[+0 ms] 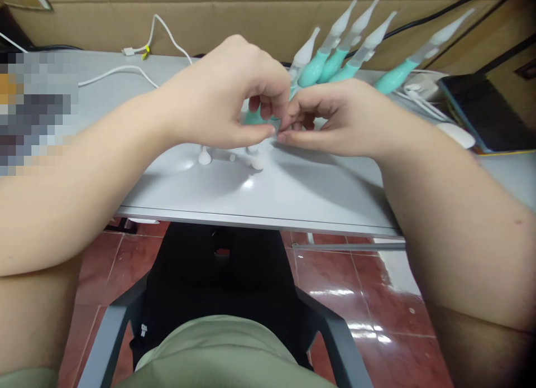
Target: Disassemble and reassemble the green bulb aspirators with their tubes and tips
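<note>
Apparently assembled, one o'clock: teal-bulbed, white-nozzled plastic droppers [312, 70]. Loose, seven-to-eight o'clock: small white teardrop pieces [205, 156]. Left hand [238, 89] and right hand [335, 117]: fingers curled, tips close; cannot tell what they clamp.

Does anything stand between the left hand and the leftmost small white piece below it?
Nothing visible does: the white piece is on the table, just below the left hand in this view, with no other object between them.

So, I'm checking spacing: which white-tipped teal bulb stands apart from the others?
The rightmost bulb: a clear gap separates it from the other four, bunched to its left.
</note>
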A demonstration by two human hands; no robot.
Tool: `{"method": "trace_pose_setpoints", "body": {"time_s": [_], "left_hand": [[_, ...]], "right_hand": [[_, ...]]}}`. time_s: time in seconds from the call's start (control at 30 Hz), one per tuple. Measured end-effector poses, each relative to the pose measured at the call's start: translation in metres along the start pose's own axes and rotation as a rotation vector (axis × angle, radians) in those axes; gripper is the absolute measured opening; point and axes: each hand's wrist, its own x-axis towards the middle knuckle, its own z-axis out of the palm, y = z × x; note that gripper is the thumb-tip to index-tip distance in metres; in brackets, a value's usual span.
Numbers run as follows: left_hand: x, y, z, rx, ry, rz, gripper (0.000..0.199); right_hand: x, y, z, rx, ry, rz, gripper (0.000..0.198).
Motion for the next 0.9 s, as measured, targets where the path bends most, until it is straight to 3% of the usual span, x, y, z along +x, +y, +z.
{"method": "trace_pose_setpoints", "body": {"time_s": [0.2,0.6,0.9], "left_hand": [[-0.001,-0.004,0.006,-0.035,-0.132,0.022,0.008],[-0.002,-0.008,0.008,-0.055,-0.119,-0.006,0.014],[0.0,-0.002,0.013,0.003,-0.211,0.013,0.015]], "right_hand": [[-0.001,-0.003,-0.001,0.038,0.049,0.013,0.02],[-0.001,-0.002,-0.003,-0.009,0.003,0.02,0.004],[-0.001,-0.002,-0.001,-0.017,0.012,-0.006,0.004]]}}
